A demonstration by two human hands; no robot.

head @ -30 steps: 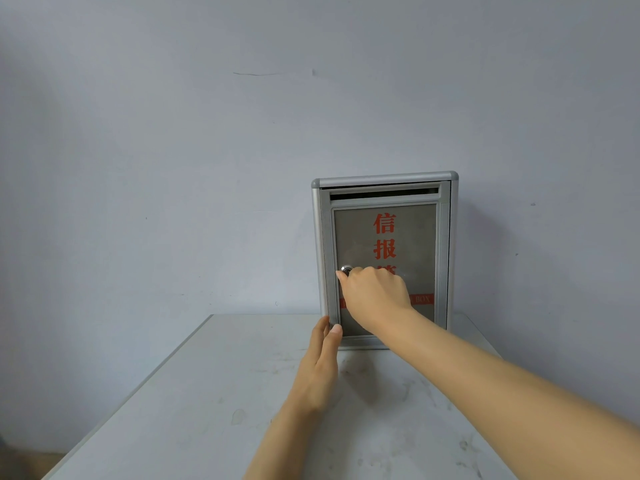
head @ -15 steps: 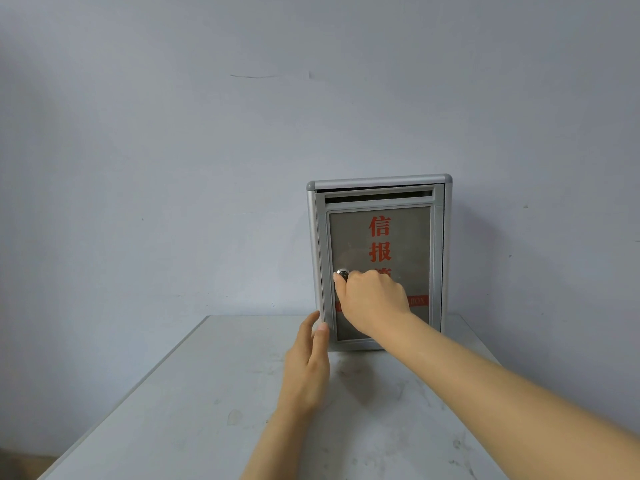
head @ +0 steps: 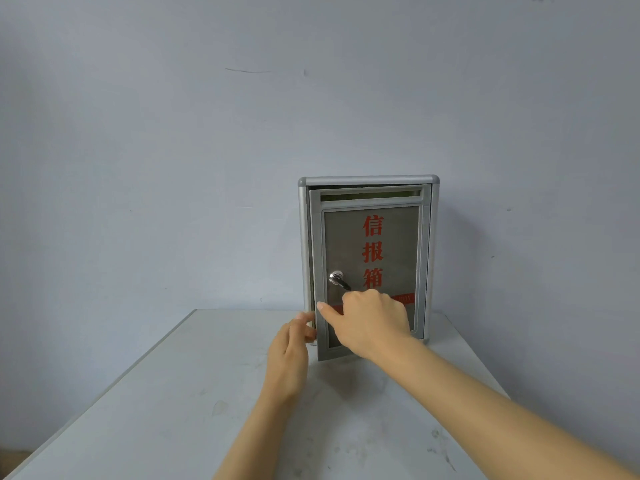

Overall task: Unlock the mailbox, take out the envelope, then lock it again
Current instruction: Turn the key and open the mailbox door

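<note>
A grey metal mailbox [head: 433, 237] with red characters stands upright on the table against the wall. Its door [head: 398, 244] is ajar by a narrow gap along the left side. A key [head: 341, 280] sticks out of the round lock, with no hand on it. My right hand [head: 367, 320] is just below the key, fingers curled, its thumb tip hooked on the door's left edge. My left hand [head: 289, 355] is beside the box's lower left corner, fingertips touching the frame at the gap. No envelope is visible; the inside is hidden.
The white, scuffed table [head: 180, 403] has its left edge running diagonally from the wall toward me. A plain blue-grey wall [head: 173, 168] is right behind the mailbox.
My right hand has let go of the key and dropped to the door's left edge. The door has swung out a little. My left hand has shifted up along the frame.
</note>
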